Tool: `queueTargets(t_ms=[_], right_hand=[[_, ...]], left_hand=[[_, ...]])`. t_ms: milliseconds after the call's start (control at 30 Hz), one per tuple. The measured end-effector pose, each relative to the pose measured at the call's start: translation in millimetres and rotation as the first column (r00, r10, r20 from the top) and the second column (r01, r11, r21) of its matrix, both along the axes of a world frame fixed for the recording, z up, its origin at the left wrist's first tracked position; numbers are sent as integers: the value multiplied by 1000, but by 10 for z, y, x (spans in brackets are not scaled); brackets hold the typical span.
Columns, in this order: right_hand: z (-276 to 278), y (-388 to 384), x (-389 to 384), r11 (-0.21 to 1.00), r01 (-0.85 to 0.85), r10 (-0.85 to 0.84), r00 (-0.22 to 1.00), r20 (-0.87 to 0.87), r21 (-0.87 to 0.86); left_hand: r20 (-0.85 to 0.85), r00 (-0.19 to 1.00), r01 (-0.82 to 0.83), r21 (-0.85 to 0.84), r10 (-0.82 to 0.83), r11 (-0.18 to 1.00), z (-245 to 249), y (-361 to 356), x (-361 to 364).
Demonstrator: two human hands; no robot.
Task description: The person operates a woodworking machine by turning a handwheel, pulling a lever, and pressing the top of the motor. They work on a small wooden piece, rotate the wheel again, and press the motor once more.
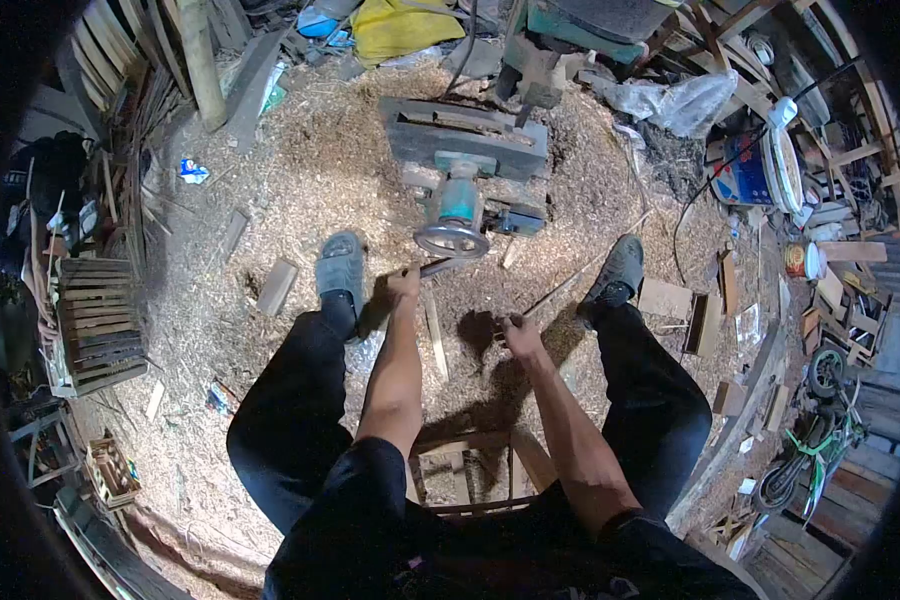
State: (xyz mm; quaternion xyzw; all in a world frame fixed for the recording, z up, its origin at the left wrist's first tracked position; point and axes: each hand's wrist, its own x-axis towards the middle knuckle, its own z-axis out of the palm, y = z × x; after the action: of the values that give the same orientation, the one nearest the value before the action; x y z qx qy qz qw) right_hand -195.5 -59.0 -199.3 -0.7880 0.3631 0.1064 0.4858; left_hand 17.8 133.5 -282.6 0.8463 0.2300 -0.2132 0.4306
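Observation:
My left hand point(405, 283) is closed on one end of a short dark flat bar point(436, 266), which points right, just below a metal handwheel point(452, 240). The wheel is fitted to a grey and teal machine point(459, 190) on the floor. Lower and to the right, my right hand point(518, 336) is closed, its fingers curled. A thin stick point(582, 268) runs from it up and to the right; the grip itself is partly hidden. Between my hands a narrow wooden strip point(435, 333) lies on the shavings.
My sandalled feet flank the machine. Wood blocks point(277, 287) point(665, 299) lie on the shavings-covered floor. A slatted crate point(97, 322) stands left; a white-rimmed round object point(782, 170) and a small green motorbike point(818, 440) stand right. A dark cable point(682, 225) curves over the floor.

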Motion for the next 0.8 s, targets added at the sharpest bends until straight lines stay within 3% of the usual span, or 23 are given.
queueTargets(t_ms=[100, 133, 200, 233, 267, 300, 333, 367, 400, 467, 533, 567, 600, 667, 700, 733, 767, 800], right_hand=[[95, 29, 57, 1000, 15, -13, 998, 54, -25], [228, 50, 70, 998, 59, -59, 998, -14, 0], [258, 86, 89, 985, 106, -93, 991, -93, 139], [182, 68, 76, 971, 131, -108, 986, -125, 201], [-41, 58, -8, 988, 53, -48, 998, -37, 147], [31, 30, 70, 979, 65, -51, 996, -79, 193], [169, 61, 112, 965, 80, -49, 990, -130, 249], [253, 110, 116, 948, 99, -45, 983, -179, 303], [244, 213, 85, 955, 126, -99, 989, -113, 268], [169, 220, 167, 964, 200, -212, 976, 56, 176], [184, 359, 48, 982, 171, -177, 982, 71, 85], [206, 239, 271, 987, 158, -159, 980, 123, 18], [140, 218, 301, 939, 213, -256, 957, 136, 272], [526, 84, 416, 907, 254, -264, 964, -15, 335], [676, 60, 386, 887, 279, -263, 960, -95, 367], [489, -19, 386, 969, 144, -157, 986, 51, 203], [315, -62, 330, 918, 231, -271, 959, 86, 322], [541, -80, 388, 845, 303, -384, 917, 106, 441]], left_hand=[[196, 980, -55, 141, 27, 988, -137, -57, -50], [243, 970, -57, 191, 9, 980, -93, -66, -70], [71, 985, -161, 57, 157, 985, 193, -120, -65], [-99, 980, -180, -52, 174, 982, 132, -128, 23], [-274, 947, -210, -136, 167, 968, 64, -134, 109], [-184, 970, 170, 55, -157, 984, -374, -66, 235], [-175, 864, 504, 273, -473, 820, -860, 65, 300], [17, 947, 299, 326, -322, 897, -596, 63, 178], [231, 957, 93, 330, -176, 939, -300, 59, 51], [267, 944, 104, 319, -194, 942, 436, -92, 232], [201, 945, 180, 337, -258, 924, 1348, 56, -96], [298, 923, 151, 303, -244, 941, 1427, -16, -32], [369, 901, 131, 268, -227, 955, 1452, -2, -155], [458, 880, 66, 146, -127, 987, 1696, -111, -356], [460, 878, 64, 162, -133, 985, 1702, -112, -402], [465, 874, 61, 176, -138, 982, 1692, -122, -420], [472, 870, 57, 191, -143, 980, 1681, -125, -427], [481, 856, 107, 193, -189, 975, 1729, -135, -431]])
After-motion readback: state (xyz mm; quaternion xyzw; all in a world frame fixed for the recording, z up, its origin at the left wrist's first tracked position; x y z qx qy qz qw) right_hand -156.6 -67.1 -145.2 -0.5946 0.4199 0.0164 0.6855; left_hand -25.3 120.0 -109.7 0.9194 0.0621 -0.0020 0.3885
